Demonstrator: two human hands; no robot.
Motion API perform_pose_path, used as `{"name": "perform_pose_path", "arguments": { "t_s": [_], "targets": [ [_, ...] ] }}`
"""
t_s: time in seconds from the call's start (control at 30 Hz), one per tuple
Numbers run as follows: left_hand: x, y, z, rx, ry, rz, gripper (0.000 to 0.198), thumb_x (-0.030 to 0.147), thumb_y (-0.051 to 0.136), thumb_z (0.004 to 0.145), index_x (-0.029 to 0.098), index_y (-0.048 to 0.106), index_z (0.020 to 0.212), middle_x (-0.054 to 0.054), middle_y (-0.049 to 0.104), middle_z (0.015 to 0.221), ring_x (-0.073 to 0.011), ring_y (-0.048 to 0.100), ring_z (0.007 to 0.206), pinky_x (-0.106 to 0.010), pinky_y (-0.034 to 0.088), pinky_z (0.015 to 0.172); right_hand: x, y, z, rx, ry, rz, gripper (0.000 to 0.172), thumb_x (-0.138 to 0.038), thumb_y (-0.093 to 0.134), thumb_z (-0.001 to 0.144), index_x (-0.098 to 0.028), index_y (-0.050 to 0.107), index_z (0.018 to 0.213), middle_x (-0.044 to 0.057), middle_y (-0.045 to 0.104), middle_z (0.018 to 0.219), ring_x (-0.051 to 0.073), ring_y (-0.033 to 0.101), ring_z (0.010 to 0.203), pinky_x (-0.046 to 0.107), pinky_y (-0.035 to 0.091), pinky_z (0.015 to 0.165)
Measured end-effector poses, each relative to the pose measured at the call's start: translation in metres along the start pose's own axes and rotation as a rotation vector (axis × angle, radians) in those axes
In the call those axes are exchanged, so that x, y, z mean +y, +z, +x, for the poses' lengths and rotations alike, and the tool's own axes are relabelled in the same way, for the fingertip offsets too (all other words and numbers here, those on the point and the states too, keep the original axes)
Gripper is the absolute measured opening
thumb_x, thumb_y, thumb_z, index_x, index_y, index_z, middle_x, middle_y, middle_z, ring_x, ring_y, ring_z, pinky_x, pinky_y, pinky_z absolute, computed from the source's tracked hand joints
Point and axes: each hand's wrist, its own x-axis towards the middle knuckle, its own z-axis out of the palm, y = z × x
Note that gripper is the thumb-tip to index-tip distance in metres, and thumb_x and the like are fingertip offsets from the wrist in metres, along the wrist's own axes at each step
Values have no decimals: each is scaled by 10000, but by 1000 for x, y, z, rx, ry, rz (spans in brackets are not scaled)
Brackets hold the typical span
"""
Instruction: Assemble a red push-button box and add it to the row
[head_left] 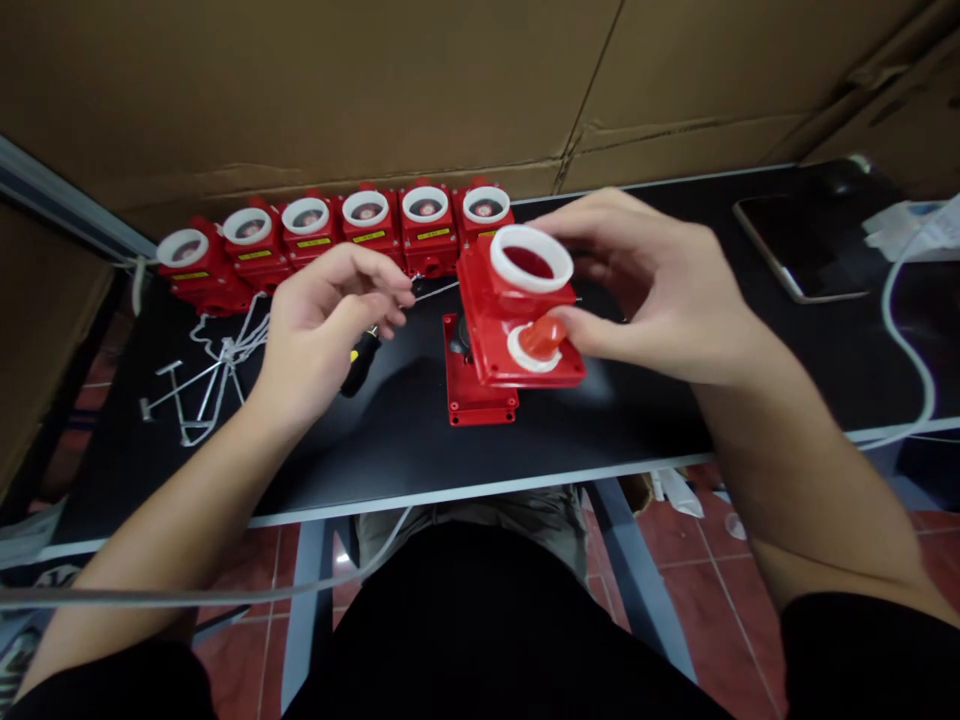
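red cover (491, 345) is up in the air, held over the red base (484, 405), a bit to its right and overlapping it from above; tilted, white ring (531, 258) and orange-red plug (541, 338) facing the wearer. right hand (649, 285) has it: thumb pressed at the plug, fingers bent round the far side, partly hidden, grip closed on the cover. left hand (326, 320) is left of the base, off the cover, fingers loosely curled and half open, nothing seen in them. screwdriver (362, 362), black and yellow, lies left of the base, just under that hand; can't tell if they touch. base sits flat on the black table (405, 455). behind the base and off to its left, a row of six red units (367, 235), white rings up, yellow labels on most. far left of the base, small metal hammers (199, 395) with tangled cords. well right of the base, a phone (799, 245) lying flat, then a clear plastic bag (904, 232) and white cable (904, 340).
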Motion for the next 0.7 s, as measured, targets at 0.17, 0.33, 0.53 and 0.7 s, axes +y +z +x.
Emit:
{"name": "perform_pose_path", "arguments": {
  "t_s": [0.17,0.33,0.53,0.7],
  "targets": [
    [-8,-12,-1,-256,66,186,594,553,987,1043,307,786,1545,-109,749,1692,-358,709,1547,-515,620,1343,6,3,-5,-139,16,-110,570,-371,1021,926,-352,861,1472,102,797,1479,374,826,1304,608,771,1151],
    [-9,-5,-2,-365,74,279,938,667,1075,921,315,683,1696,-155,641,1835,-438,638,1680,-601,538,1459,7,7,-5,-158,-40,-176,592,-384,1003,954,-324,828,1517,137,781,1477,388,807,1319,634,752,1167],
    [-15,0,-5,-367,57,330,874,617,1053,957,274,716,1687,-174,731,1737,-447,689,1651,-617,548,1456,8,17,-7,-144,-103,-208,564,-401,986,956,-285,819,1482,136,777,1364,360,798,1249,549,784,996],
    [-24,-1,-7,-394,66,380,811,565,1008,1006,262,715,1699,-178,739,1725,-432,722,1610,-603,562,1439,5,22,-8,-159,-79,-239,482,-368,978,960,-277,814,1404,124,769,1319,341,788,1202,533,778,960]
  ]
}}
